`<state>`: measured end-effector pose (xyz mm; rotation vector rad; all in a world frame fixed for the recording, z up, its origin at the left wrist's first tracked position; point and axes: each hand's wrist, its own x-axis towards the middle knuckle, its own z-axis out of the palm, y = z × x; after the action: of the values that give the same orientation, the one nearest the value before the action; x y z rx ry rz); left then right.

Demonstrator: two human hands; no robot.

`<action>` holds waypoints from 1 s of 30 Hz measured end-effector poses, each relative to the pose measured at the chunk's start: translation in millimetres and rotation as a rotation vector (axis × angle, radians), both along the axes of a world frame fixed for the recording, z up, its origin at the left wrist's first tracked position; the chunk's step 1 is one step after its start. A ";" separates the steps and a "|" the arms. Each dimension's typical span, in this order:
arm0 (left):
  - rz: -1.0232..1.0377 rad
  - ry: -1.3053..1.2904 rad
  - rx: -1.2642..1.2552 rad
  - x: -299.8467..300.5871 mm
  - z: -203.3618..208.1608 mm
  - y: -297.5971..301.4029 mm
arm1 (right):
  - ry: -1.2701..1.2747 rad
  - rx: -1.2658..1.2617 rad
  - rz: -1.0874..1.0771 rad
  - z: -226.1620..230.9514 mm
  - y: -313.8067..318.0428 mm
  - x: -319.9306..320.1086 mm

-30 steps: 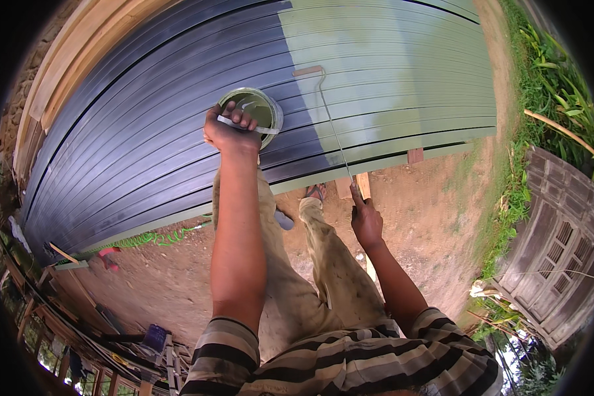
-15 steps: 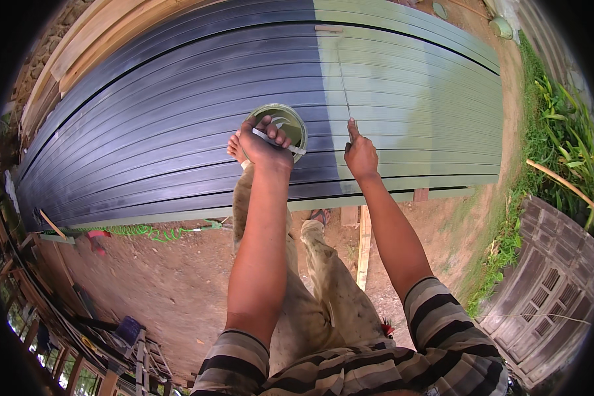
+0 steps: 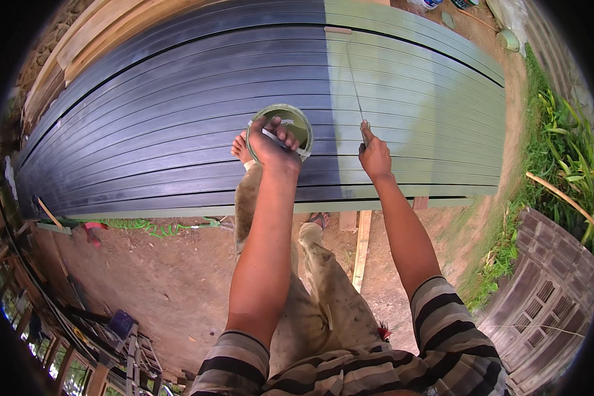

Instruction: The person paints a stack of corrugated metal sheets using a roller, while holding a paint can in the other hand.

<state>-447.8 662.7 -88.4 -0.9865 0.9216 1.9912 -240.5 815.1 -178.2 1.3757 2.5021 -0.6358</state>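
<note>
My left hand [image 3: 275, 146] is closed around the pale handle of a round paint bucket [image 3: 305, 125], holding it over the boards. Green paint coats the inside of the bucket. In my right hand [image 3: 376, 158] is the grip of a long thin-handled paint roller [image 3: 338, 30], fingers wrapped round it. The roller's head rests on the far boards, right where dark bare surface meets pale green paint. Beneath both hands lies a wide row of long boards [image 3: 178, 119], dark on the left and painted green [image 3: 402, 99] on the right.
Bare wooden planks [image 3: 89, 33] lie beyond the boards at the far left. A coiled green hose [image 3: 145, 228] lies on the dirt ground [image 3: 145, 277] at the near left. Grass [image 3: 541, 132] and a weathered wooden panel [image 3: 541, 297] are at the right. My bare foot [image 3: 241, 146] stands on the boards.
The view has shifted slightly, so boards and ground sit differently in it. The roller head stays at the edge of the green paint near the far boards. Both hands keep their hold.
</note>
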 end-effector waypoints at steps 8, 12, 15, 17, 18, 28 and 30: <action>0.013 -0.016 0.000 0.6 -0.9 -1.4 | -0.018 -0.024 0.010 4.0 -27.7 18.8; -0.018 0.000 0.002 6.4 -4.9 -0.6 | 0.008 -0.019 -0.014 2.4 -5.5 -20.8; -0.027 -0.018 0.003 12.7 -8.8 -2.5 | 0.003 -0.008 -0.026 7.1 4.3 -36.8; -0.017 -0.017 -0.011 13.2 -5.4 -3.8 | 0.020 -0.015 -0.030 9.1 -4.2 -27.3; -0.013 -0.007 -0.025 12.9 -3.2 -3.2 | 0.028 -0.017 -0.029 11.0 -9.5 -19.0; 0.004 -0.020 0.015 7.6 -4.7 -11.0 | 0.044 -0.048 0.003 9.4 -122.7 126.1; 0.005 0.006 0.003 6.8 -7.7 -13.5 | 0.058 -0.041 -0.037 22.2 -122.9 111.0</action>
<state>-441.0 649.2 -96.1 -0.9824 0.9202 2.0004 -129.4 692.2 -156.0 1.4113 2.4986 -0.7399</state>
